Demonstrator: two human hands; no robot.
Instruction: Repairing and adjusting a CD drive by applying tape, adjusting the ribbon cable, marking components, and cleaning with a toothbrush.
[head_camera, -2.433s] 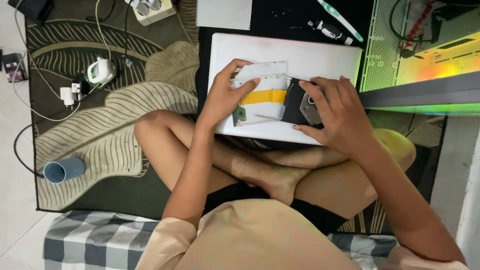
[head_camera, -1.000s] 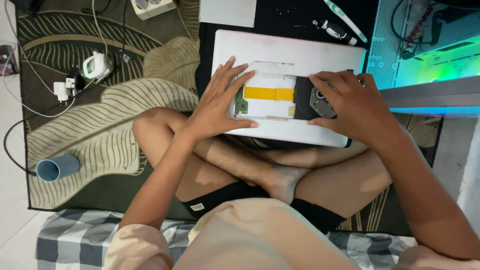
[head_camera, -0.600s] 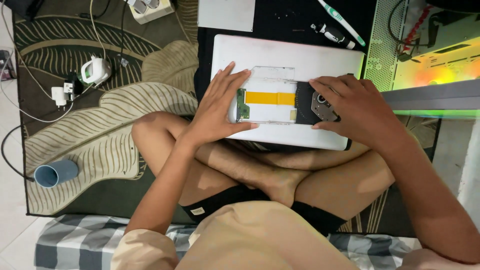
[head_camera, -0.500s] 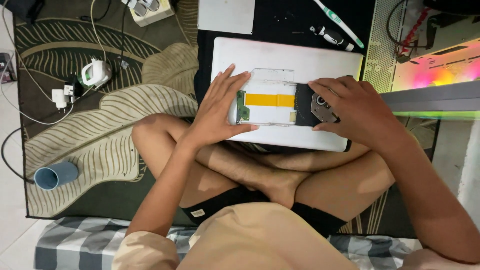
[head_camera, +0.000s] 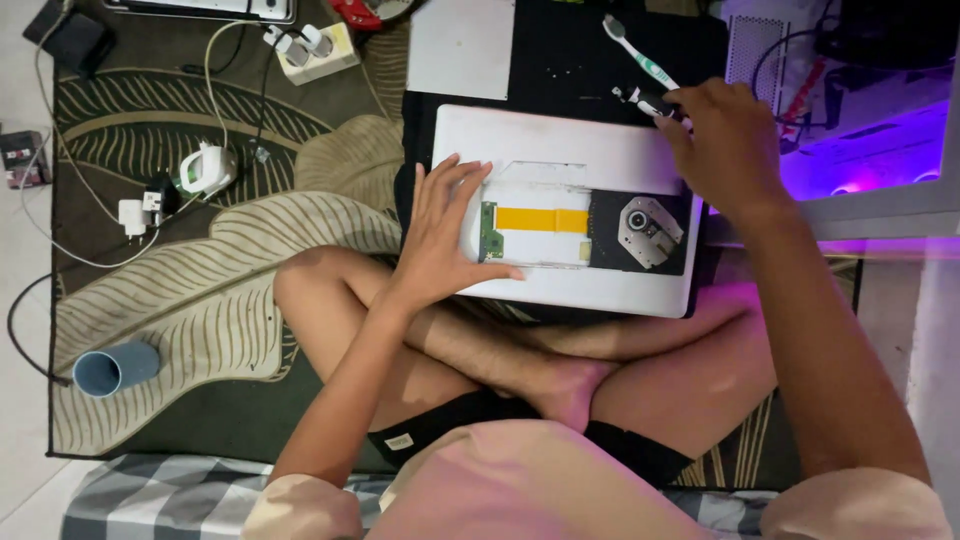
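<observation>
Head view shows the left hand (head_camera: 440, 235) lying flat, fingers spread, on the left end of the drive (head_camera: 585, 228), which rests on the white laptop (head_camera: 565, 150) across the crossed legs. Since a moment ago the right hand (head_camera: 725, 145) has left the drive's dark right end, baring the round metal hub (head_camera: 650, 218), and now reaches past the laptop's far right corner to a small dark tool (head_camera: 650, 100) by the toothbrush (head_camera: 635, 50) on the black mat (head_camera: 570, 50). Whether its fingers have closed on the tool I cannot tell; it looks like a tool fetch.
</observation>
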